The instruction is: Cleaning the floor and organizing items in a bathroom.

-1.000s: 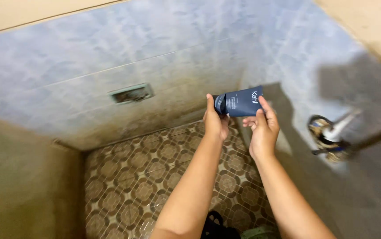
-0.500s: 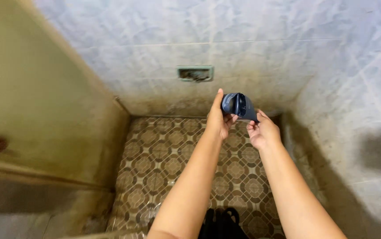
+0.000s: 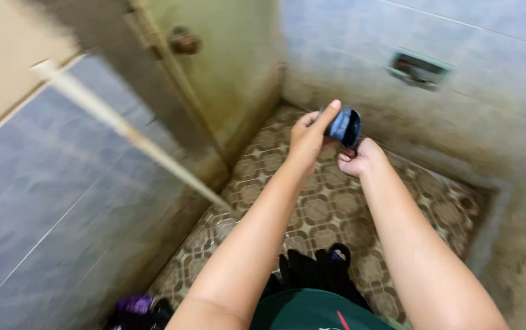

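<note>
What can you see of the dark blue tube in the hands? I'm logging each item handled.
The tube is dark navy, soft plastic by its look, seen end-on so its rounded cap end faces the camera. It is held in the air above the patterned floor tiles. The left hand pinches its cap end, and the right hand grips it from below.

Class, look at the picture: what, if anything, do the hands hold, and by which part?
A dark blue plastic tube. The left hand grips its cap end, and the right hand holds it from below.
</note>
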